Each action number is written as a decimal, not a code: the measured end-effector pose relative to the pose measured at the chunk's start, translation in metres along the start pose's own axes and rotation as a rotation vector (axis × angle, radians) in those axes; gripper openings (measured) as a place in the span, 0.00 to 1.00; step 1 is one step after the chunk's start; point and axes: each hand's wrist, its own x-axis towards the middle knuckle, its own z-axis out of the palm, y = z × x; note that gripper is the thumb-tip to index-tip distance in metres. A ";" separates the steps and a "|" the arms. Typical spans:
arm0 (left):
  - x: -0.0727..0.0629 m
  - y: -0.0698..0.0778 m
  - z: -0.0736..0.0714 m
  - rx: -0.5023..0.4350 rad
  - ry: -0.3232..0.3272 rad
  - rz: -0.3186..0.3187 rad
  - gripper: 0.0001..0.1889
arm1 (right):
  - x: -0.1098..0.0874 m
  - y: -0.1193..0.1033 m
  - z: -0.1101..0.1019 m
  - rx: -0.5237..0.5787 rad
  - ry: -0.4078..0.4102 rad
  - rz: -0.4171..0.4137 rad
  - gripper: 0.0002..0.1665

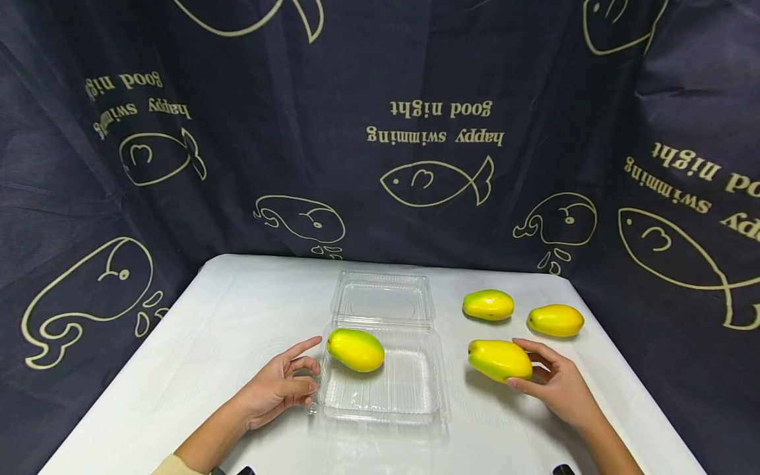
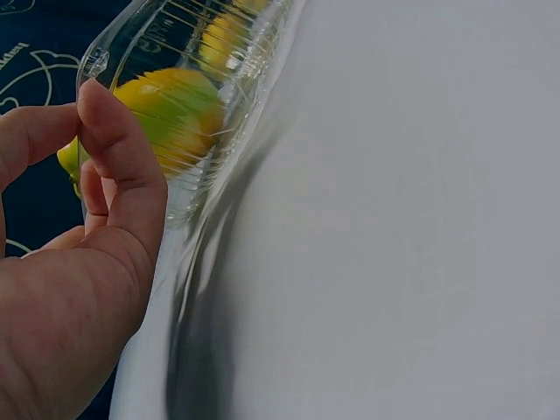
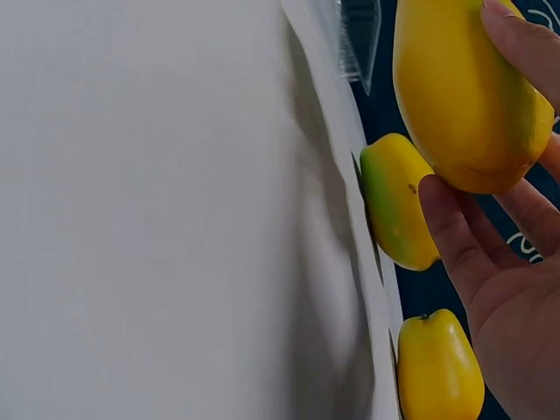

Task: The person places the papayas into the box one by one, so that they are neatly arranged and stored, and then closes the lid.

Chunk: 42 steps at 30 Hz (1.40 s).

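A clear plastic clamshell box [image 1: 410, 382] lies with its lid [image 1: 382, 300] folded back away from me. One yellow-green papaya [image 1: 358, 350] is in the left part of its base. My left hand [image 1: 284, 386] is at the box's left side, and in the left wrist view its thumb and a finger [image 2: 118, 131] pinch the rim. To the right of the box, my right hand [image 1: 555, 379] holds another papaya [image 1: 499, 360] by its right end, between thumb and fingers. The same held papaya [image 3: 468, 96] fills the top of the right wrist view.
Two more papayas, one greenish at its left end [image 1: 489, 305] and one all yellow [image 1: 556, 320], lie on the white table [image 1: 237, 310] at the back right. A dark curtain [image 1: 356, 79] with fish drawings hangs behind and at both sides.
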 end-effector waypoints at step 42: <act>-0.001 0.002 0.002 0.006 0.001 -0.004 0.49 | 0.007 -0.005 0.009 0.061 -0.056 -0.044 0.42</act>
